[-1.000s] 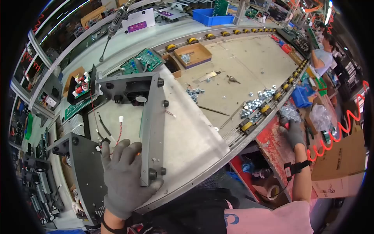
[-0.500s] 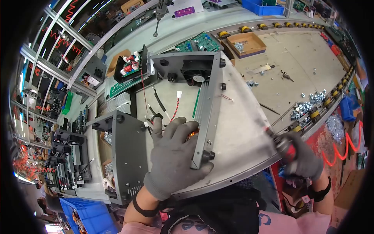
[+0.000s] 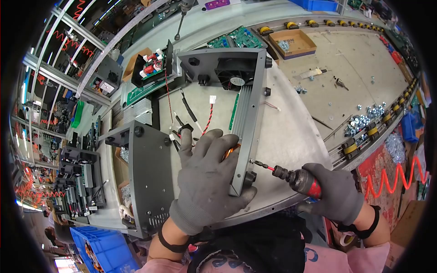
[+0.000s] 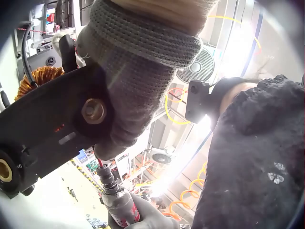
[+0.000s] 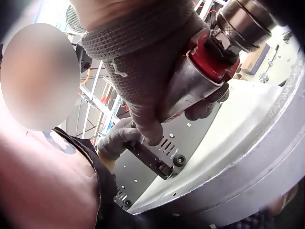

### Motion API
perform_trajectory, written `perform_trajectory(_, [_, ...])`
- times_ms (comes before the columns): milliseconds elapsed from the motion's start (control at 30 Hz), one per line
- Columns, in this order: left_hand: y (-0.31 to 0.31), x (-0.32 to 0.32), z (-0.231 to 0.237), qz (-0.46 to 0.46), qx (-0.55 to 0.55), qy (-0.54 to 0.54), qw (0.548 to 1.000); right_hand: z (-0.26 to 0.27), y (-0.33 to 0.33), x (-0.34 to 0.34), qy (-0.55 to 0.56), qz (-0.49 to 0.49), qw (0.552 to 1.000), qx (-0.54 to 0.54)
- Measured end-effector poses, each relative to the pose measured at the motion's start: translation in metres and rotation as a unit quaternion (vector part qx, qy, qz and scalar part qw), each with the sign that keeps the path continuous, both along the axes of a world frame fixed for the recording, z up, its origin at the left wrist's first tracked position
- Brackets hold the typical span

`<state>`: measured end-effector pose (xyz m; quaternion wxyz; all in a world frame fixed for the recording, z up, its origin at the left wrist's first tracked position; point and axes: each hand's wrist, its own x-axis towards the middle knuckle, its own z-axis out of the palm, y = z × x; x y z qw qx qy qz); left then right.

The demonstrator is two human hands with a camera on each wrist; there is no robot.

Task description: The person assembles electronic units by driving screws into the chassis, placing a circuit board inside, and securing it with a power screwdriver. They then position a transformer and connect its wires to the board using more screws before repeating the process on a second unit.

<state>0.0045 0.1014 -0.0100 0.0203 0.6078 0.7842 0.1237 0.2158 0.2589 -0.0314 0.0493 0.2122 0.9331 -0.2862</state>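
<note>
A dark grey metal chassis (image 3: pixel 253 123) with a black fan (image 3: pixel 234 75) stands on the bench. My left hand (image 3: pixel 202 182) grips its near end, thumb on the outer side and fingers inside. In my right hand (image 3: pixel 337 191) is a red and black power driver (image 3: pixel 302 182). Its bit meets the chassis's outer side at a screw, near a black foot. The left wrist view shows the chassis panel (image 4: pixel 52 124) beside my left hand (image 4: pixel 131 81). The right wrist view shows my right hand (image 5: pixel 143 71) wrapped round the driver (image 5: pixel 190 86).
A second grey chassis (image 3: pixel 152 182) stands at the left. Farther back are green circuit boards (image 3: pixel 241 36) and a cardboard tray (image 3: pixel 293 44). Loose screws (image 3: pixel 359 125) lie at the right, near the roller rail. A driver (image 3: pixel 182 18) hangs above the bench's back.
My right hand has come from the red surface at the right to the chassis, bringing the driver's bit to its side. My left hand still grips the chassis. The head view has shifted left.
</note>
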Motion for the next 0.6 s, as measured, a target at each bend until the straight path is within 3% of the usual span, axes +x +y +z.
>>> perform_trajectory(167, [0.001,0.002,0.0,0.006,0.015,0.005,1.0,0.008,-0.002,-0.004,-0.019,0.017,0.999,0.035])
perform_trajectory(233, [0.001,0.0,-0.001,-0.003,0.013,-0.008,1.0,0.014,-0.007,-0.005,-0.025,0.034,0.985,0.167])
perform_trajectory(267, [0.001,-0.002,-0.001,-0.014,0.011,-0.022,1.0,0.012,-0.007,-0.006,-0.023,0.035,0.985,0.166])
perform_trajectory(333, [0.002,-0.003,-0.001,-0.021,0.018,-0.023,0.999,0.009,-0.007,-0.007,0.001,0.044,0.945,0.323])
perform_trajectory(600, [0.003,-0.006,-0.005,-0.024,0.027,-0.021,0.999,0.009,-0.007,-0.011,0.007,0.045,0.932,0.359])
